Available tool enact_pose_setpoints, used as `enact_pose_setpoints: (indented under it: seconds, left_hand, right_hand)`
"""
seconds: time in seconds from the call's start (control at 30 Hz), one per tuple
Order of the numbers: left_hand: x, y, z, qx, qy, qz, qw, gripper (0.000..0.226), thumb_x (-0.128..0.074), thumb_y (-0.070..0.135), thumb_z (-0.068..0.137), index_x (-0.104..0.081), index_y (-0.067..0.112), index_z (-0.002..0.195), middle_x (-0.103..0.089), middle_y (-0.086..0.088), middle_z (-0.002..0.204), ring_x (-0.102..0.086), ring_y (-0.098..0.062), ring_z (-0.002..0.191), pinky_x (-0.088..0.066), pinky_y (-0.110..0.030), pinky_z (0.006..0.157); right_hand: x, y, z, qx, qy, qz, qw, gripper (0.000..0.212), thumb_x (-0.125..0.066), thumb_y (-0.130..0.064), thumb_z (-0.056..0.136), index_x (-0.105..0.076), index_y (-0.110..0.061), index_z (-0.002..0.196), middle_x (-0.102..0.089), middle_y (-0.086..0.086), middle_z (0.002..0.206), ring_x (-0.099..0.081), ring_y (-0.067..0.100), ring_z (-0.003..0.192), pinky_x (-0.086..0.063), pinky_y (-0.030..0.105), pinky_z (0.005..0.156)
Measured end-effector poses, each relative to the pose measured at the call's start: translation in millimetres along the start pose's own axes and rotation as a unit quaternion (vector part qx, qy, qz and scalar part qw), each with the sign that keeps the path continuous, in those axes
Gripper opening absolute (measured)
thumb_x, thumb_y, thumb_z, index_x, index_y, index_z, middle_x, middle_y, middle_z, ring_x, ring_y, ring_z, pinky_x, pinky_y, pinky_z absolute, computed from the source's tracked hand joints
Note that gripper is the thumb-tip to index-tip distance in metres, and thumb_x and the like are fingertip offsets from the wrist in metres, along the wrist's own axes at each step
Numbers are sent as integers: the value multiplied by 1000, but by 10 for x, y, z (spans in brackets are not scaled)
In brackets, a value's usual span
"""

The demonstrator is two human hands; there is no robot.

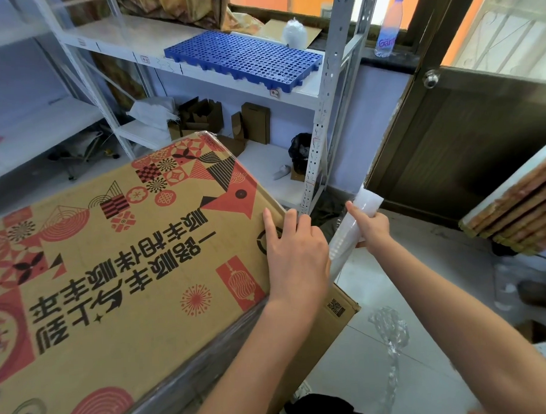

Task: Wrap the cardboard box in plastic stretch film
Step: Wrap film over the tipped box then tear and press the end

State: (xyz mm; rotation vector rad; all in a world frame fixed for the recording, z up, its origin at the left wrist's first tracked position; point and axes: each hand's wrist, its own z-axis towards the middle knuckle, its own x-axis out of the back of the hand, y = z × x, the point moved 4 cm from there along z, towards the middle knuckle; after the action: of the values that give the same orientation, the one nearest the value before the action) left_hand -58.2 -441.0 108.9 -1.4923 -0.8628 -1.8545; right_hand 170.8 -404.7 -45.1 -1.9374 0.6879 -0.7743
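Observation:
A large cardboard box (pixel 119 274) printed with red and black patterns fills the lower left. Clear film covers its near side and far corner. My left hand (pixel 293 255) rests flat with straight fingers on the box's right edge. Just to the right of the box, my right hand (pixel 371 229) grips a roll of plastic stretch film (pixel 348 232), held slanted and close to the box edge. Film runs from the roll down along the box's side.
A white metal shelf rack (pixel 321 118) stands behind the box with a blue plastic grid (pixel 245 57) and small cartons on it. A dark wooden door (pixel 467 144) is at right. Crumpled film (pixel 390 336) lies on the tiled floor. A stack of boards (pixel 519 207) juts in from the right.

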Motion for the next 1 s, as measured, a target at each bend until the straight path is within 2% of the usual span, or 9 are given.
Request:
enact_pose_setpoints:
  seconds: [0.07, 0.17, 0.23, 0.4, 0.53, 0.73, 0.8, 0.9, 1.0]
  left_hand:
    - [-8, 8, 8, -2, -3, 0, 1000, 27, -44, 28, 93, -56, 11, 111, -49, -7, 125, -26, -26, 133, 0, -54, 115]
    - [-20, 7, 27, -6, -10, 3, 1000, 28, -42, 29, 94, -56, 12, 111, -49, -6, 125, -26, -26, 133, 0, -54, 115]
    - [-33, 10, 31, -11, -13, 6, 1000, 28, -41, 30, 94, -56, 13, 110, -49, -6, 125, -26, -26, 133, 0, -54, 115]
    - [-54, 4, 16, -11, -17, 3, 1000, 28, -42, 31, 95, -57, 14, 110, -50, -5, 126, -27, -25, 133, -1, -53, 116]
    - [-67, 6, 30, -10, -22, 4, 1000, 28, -40, 31, 95, -57, 15, 111, -49, -5, 128, -26, -25, 134, 0, -53, 116]
    - [-70, 32, 45, -11, -24, 7, 1000, 32, -38, 32, 97, -56, 14, 116, -48, -5, 131, -24, -25, 135, 0, -53, 116]
    - [-68, 42, 52, -10, -30, 12, 999, 33, -36, 33, 97, -55, 15, 118, -47, -5, 132, -23, -25, 135, 0, -52, 115]
    - [-59, 55, 46, -8, -32, 11, 999, 33, -36, 31, 97, -56, 15, 118, -47, -5, 132, -23, -24, 136, 0, -51, 115]
    - [-53, 45, 15, -1, -25, 4, 1000, 32, -37, 30, 97, -57, 16, 118, -48, -3, 131, -24, -23, 136, -1, -50, 116]
  right_hand:
    - [-24, 34, 32, 2, 10, -15, 1000, 54, -72, -53, 74, -50, -12, 101, -57, 1, 85, -56, 16, 70, -50, 34, 53]
    - [-141, 80, 10, 38, 8, -32, 999, 68, -67, -60, 74, -48, -9, 115, -59, 8, 104, -60, 24, 93, -54, 43, 81]
    - [-240, 58, -36, 59, -18, -17, 998, 75, -66, -60, 74, -45, -7, 123, -57, 10, 111, -59, 25, 101, -52, 44, 87]
    - [-395, 20, -140, 57, -101, -8, 993, 53, -59, -53, 84, -35, -15, 113, -49, -1, 99, -52, 7, 85, -43, 24, 60]
    - [-422, 63, -308, 101, -176, 60, 977, 30, -62, -39, 84, -50, -17, 102, -56, 8, 98, -59, 15, 83, -51, 27, 69]
    - [-464, 276, -379, 75, -231, 39, 969, 71, -85, -28, 63, -45, -18, 120, -59, 7, 115, -59, 19, 103, -52, 33, 85]
    - [-520, 404, -415, 55, -235, 32, 970, 68, -82, -34, 63, -47, -17, 119, -61, 6, 114, -62, 14, 99, -53, 28, 79]
    - [-608, 552, -452, 43, -261, 30, 964, 51, -73, -19, 81, -45, -22, 124, -64, -3, 105, -65, 5, 86, -53, 20, 65]
    - [-667, 550, -482, 81, -276, -1, 958, 44, -68, -16, 86, -45, -24, 122, -63, -6, 104, -64, 9, 91, -52, 17, 67]
